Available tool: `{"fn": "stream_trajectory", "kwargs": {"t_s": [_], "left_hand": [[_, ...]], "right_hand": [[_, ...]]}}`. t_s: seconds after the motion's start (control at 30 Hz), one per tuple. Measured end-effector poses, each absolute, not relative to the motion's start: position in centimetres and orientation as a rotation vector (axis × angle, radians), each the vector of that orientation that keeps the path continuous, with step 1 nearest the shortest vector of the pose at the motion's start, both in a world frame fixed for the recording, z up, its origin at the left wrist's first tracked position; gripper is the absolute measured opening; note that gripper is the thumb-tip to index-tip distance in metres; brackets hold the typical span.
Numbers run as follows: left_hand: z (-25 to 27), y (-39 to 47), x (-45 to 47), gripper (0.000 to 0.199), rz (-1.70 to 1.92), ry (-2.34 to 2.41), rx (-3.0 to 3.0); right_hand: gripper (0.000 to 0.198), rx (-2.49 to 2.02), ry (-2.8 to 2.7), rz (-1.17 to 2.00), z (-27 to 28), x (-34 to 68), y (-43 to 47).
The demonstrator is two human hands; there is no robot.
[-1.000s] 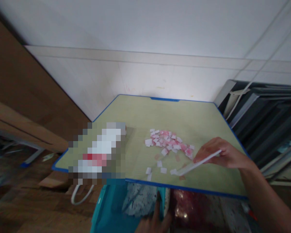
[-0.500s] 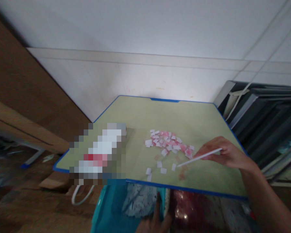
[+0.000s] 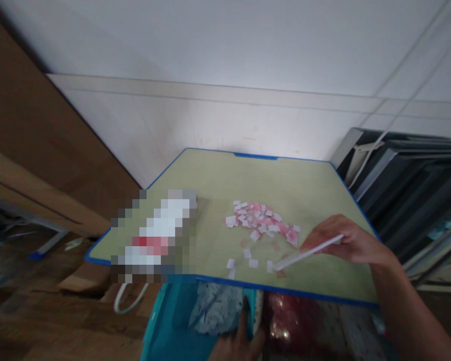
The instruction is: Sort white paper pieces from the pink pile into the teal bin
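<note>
My right hand (image 3: 342, 242) holds a thin white strip (image 3: 306, 252) low over the green table (image 3: 255, 183), its far end pointing at a few loose paper squares (image 3: 248, 260) near the front edge. A larger pile of pink and white paper squares (image 3: 263, 223) lies just beyond the strip. My left hand (image 3: 238, 343) is below the table edge, fingers resting on the rim of a teal bin (image 3: 180, 321) that holds paper scraps.
A blurred white and red object (image 3: 156, 235) lies on the table's left part. Dark stacked frames (image 3: 409, 185) lean at the right. A brown board (image 3: 33, 145) stands at the left, and a white wall is behind the table.
The strip's tip swept slightly among the loose squares near the front edge, lifting and coming back down. My left hand stayed on the bin.
</note>
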State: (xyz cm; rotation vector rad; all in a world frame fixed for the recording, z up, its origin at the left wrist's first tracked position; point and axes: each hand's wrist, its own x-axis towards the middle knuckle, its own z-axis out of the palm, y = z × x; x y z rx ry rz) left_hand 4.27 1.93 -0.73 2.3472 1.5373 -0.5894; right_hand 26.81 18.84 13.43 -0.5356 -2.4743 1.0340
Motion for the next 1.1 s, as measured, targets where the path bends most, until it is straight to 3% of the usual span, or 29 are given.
{"fn": "stream_trajectory", "kwargs": {"t_s": [0.13, 0.3, 0.57, 0.83, 1.1], "left_hand": [[-0.7, 2.0, 4.4, 0.059, -0.543, 1.545, 2.374], [-0.5, 2.1, 4.4, 0.05, -0.624, 1.549, 2.352], [-1.5, 1.5, 4.2, 0.051, -0.49, 1.573, 2.405], [-1.4, 1.7, 4.2, 0.061, -0.479, 1.563, 2.402], [-1.1, 2.0, 4.2, 0.05, -0.569, 1.515, 2.367]], "right_hand": [[0.021, -0.521, -2.488, 1.024, 13.6, 25.8, 18.6], [0.019, -0.536, -2.513, 0.951, 13.7, 25.7, 18.6], [0.019, -0.487, -2.491, 0.939, 13.8, 27.0, 19.0], [0.02, -0.378, -2.518, 1.0, 13.3, 25.5, 18.5], [0.017, -0.526, -2.394, 0.879, 14.2, 25.1, 19.4]]}}
